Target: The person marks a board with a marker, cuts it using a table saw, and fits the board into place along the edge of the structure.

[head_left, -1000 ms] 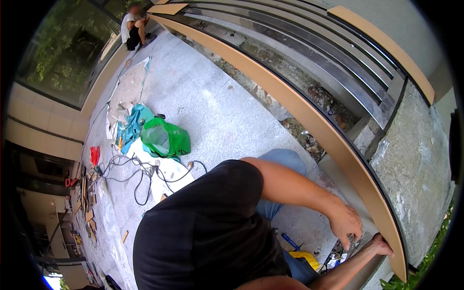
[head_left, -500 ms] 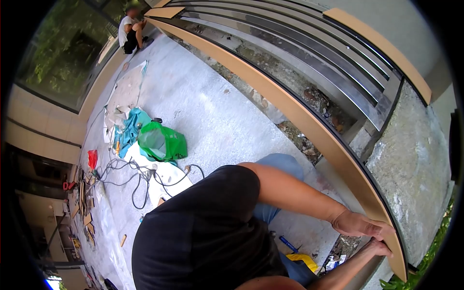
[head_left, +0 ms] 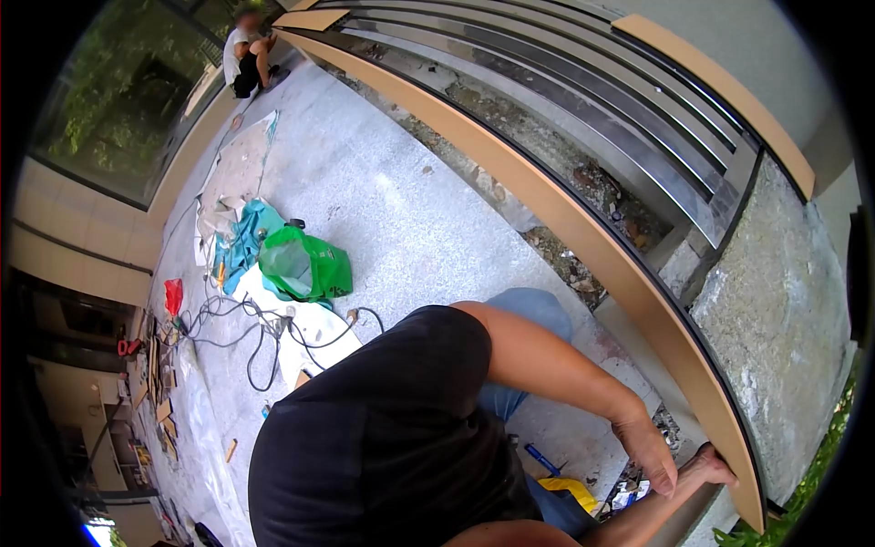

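Note:
A long tan board (head_left: 547, 187) with a dark edge runs from the far top left down to the near right. My right hand (head_left: 709, 467) grips its near end, fingers against the tan face and part of the hand hidden at the lower edge. Off the board, my left hand (head_left: 649, 456) points downward beside my right forearm. Its fingers look stretched and hold nothing that I can see. On the floor near my knee lie a blue marker-like tool (head_left: 543, 459) and something yellow (head_left: 572, 492).
Beyond the board, metal slats (head_left: 583, 105) span a debris-strewn trench, beside a rough concrete block (head_left: 775, 292). A green bag (head_left: 314, 264), teal cloth (head_left: 239, 244) and tangled black cables (head_left: 260, 337) lie on the grey floor. Another person (head_left: 246, 59) crouches at the far end.
My left hand has let go of the board's near end and moved left and down, towards my right forearm. My right hand stays on the board.

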The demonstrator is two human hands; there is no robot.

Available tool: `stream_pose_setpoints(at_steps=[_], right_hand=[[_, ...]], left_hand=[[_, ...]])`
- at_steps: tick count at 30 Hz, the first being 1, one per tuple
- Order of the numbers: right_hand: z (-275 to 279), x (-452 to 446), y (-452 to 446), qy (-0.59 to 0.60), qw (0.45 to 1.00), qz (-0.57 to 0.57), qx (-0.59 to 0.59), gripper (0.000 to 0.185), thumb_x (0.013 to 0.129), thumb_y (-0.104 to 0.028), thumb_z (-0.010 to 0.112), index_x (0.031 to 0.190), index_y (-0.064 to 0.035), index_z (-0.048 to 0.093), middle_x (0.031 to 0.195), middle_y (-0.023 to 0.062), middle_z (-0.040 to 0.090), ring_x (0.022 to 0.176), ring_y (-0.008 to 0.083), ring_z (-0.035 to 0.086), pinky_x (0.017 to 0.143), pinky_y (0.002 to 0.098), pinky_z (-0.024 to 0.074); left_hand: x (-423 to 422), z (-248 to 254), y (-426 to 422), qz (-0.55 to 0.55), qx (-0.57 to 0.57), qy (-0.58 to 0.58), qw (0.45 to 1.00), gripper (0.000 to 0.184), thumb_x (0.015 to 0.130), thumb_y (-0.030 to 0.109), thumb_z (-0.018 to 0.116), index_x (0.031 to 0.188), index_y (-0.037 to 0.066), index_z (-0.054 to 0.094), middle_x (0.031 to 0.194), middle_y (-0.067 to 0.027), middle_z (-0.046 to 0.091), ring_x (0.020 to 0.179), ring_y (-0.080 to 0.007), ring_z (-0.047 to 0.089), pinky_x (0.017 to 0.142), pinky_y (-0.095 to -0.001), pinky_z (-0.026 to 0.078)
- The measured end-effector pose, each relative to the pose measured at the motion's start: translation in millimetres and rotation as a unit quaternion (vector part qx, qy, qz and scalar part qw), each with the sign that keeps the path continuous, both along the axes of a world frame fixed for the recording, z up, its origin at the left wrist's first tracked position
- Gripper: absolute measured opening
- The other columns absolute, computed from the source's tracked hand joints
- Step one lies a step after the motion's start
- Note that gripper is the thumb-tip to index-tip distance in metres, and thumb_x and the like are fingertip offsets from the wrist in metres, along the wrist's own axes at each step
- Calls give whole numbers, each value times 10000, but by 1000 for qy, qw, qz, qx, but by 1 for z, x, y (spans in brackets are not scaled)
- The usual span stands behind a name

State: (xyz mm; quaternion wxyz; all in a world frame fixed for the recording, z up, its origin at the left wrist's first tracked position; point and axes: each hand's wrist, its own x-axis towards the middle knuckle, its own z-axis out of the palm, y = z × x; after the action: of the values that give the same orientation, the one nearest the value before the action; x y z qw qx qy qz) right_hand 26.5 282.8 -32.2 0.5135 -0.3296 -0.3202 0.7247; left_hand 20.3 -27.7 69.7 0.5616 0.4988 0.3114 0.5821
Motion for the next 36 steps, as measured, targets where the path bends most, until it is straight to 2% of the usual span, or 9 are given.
stream_pose_setpoints(at_steps=[14,16,19,22,24,27,32,34,36], right_hand=[[11,0,-14,-35,999,19,28,1091,838,-912,266,1461,-51,511,1490,192,532,1334,411,527,1118,615,425],[15,-1,-19,-59,998,13,36,1151,814,-930,234,1487,-29,483,1496,209,519,1351,409,519,1119,601,436],[11,0,-16,-53,998,20,41,1127,826,-913,246,1482,-30,486,1490,207,525,1345,410,524,1112,599,445],[9,-1,-15,-34,998,5,44,1093,836,-889,273,1472,-29,495,1473,205,539,1329,405,539,1104,596,455],[7,0,-9,-11,1000,13,18,1037,866,-905,291,1445,-81,539,1509,159,532,1331,403,527,1130,617,402],[8,0,-11,-15,999,10,34,1040,849,-855,326,1449,-27,514,1458,200,552,1315,391,551,1089,587,471],[16,-1,-19,-25,999,14,26,1040,849,-862,332,1443,-29,520,1448,200,559,1312,385,554,1090,575,471],[19,-2,-22,-26,999,10,26,1042,847,-864,332,1441,-30,522,1443,200,564,1308,384,556,1091,572,470],[22,-2,-25,-28,999,11,26,1053,861,-874,303,1469,-36,495,1478,195,538,1340,388,531,1119,577,440]], left_hand=[[-4,-10,3,33,-25,20,999,588,1060,494,543,1390,13,618,1427,-128,613,1371,-213,497,1184,-355,316],[-4,-13,6,39,2,23,999,633,1061,511,533,1376,-36,587,1368,-149,631,1293,-218,551,1125,-359,396],[-4,-13,5,30,-28,-3,999,600,1048,507,559,1383,13,624,1431,-125,610,1364,-197,493,1178,-356,317],[-4,-13,6,26,-26,-5,999,597,1048,503,562,1382,13,625,1430,-123,611,1364,-195,491,1175,-358,318],[-4,-13,5,28,-24,0,999,597,1048,504,563,1380,12,626,1428,-124,612,1361,-195,492,1174,-359,319],[-4,-10,3,29,-26,6,999,596,1047,503,564,1375,10,628,1422,-124,615,1355,-193,495,1169,-359,321],[-4,-11,4,28,-26,2,999,590,1047,499,569,1368,8,632,1408,-118,622,1342,-187,498,1164,-358,325],[-5,-11,4,40,-7,25,999,588,1069,476,539,1353,-35,604,1346,-144,646,1278,-216,561,1115,-360,405],[-4,-12,5,33,-14,13,999,585,1058,484,556,1360,-13,618,1372,-127,636,1307,-199,531,1138,-358,365]])
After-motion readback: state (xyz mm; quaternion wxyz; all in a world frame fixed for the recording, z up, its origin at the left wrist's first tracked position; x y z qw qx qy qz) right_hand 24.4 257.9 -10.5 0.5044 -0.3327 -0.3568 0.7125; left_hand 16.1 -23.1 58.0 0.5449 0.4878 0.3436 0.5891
